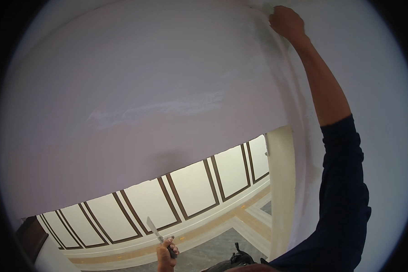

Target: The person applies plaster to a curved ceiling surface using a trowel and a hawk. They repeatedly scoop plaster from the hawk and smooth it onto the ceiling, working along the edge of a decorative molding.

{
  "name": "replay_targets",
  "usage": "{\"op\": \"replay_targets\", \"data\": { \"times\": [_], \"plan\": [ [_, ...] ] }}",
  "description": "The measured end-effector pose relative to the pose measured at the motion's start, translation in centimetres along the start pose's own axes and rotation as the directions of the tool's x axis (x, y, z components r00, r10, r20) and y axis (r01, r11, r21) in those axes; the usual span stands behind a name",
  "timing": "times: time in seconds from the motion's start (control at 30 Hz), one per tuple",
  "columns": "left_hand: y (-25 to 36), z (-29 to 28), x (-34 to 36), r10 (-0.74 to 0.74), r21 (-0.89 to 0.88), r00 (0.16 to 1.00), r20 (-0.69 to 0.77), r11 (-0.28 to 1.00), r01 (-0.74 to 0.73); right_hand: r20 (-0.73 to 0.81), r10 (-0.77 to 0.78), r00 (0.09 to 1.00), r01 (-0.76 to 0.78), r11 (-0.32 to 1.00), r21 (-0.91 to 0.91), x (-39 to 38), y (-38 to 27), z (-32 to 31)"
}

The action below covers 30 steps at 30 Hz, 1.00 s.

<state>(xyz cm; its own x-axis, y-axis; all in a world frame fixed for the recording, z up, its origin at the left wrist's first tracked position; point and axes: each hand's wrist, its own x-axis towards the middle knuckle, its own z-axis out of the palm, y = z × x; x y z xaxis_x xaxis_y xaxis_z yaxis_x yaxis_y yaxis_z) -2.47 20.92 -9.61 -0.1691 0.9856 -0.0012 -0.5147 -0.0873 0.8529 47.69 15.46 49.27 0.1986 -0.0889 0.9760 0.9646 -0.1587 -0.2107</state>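
Note:
At the bottom middle, my left hand (167, 251) grips a putty knife (152, 226) by its dark handle, the pale, smeared blade pointing up. My right hand (286, 22) is raised high on the right, gripping a pale greenish flat object (269, 9) against the corner of the pinkish plastered wall (140, 72). Damp-looking and chalky patches run along this corner, and a white streak crosses the middle of the plaster. My right forearm and dark sleeve reach up from the lower edge.
Below the plaster's rough lower edge, an opening shows white panels with dark frames (190, 186) and a grey, cream and tan floor (222, 240). A pale post (281, 190) edges the opening. Dark wood (29, 233) shows at lower left, a black strap (238, 256) at the bottom.

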Motion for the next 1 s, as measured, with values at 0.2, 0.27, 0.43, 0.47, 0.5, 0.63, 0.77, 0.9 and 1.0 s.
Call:
{"op": "replay_targets", "data": {
  "times": [0.2,0.27,0.43,0.47,0.5,0.63,0.77,0.9,1.0],
  "plan": [
    [-1.5,0.9,-0.4,-0.065,0.014,0.995,0.076,0.998,0.065,-0.081,-0.169,0.982,0.180,0.972,0.152,2.9,-6.9,0.8],
    [-2.0,0.9,-0.4,-0.042,0.020,0.996,0.083,0.999,0.040,-0.075,-0.246,0.966,0.254,0.960,0.119,3.1,-8.6,-1.0],
    [-2.4,0.9,0.3,-0.067,0.006,0.994,0.083,0.998,0.067,-0.313,-0.242,0.918,0.325,0.913,0.248,4.3,-0.8,-5.9],
    [-2.5,0.9,0.3,-0.067,-0.002,0.995,0.071,0.998,0.067,-0.303,-0.194,0.933,0.268,0.937,0.224,4.7,1.1,-5.5],
    [-2.6,0.9,0.4,-0.066,-0.006,0.996,0.059,0.998,0.067,-0.278,-0.138,0.951,0.195,0.963,0.189,5.0,2.8,-4.8],
    [-2.8,1.3,0.3,-0.056,0.027,0.995,0.081,0.998,0.054,-0.108,-0.015,0.994,0.026,0.995,0.100,5.8,4.3,-0.3],
    [-2.8,1.7,0.0,-0.070,0.026,0.993,0.091,0.997,0.068,-0.123,-0.035,0.992,0.052,0.990,0.133,4.5,0.5,0.3],
    [-2.4,2.8,-0.8,-0.084,0.127,0.986,0.147,0.990,0.066,0.124,-0.137,0.983,0.061,0.874,0.482,1.3,0.2,-4.2],
    [-1.9,4.3,-2.2,-0.081,0.164,0.976,0.203,0.985,0.048,-0.212,-0.326,0.921,0.386,0.834,0.394,-3.2,2.6,-6.2]
  ]
}}
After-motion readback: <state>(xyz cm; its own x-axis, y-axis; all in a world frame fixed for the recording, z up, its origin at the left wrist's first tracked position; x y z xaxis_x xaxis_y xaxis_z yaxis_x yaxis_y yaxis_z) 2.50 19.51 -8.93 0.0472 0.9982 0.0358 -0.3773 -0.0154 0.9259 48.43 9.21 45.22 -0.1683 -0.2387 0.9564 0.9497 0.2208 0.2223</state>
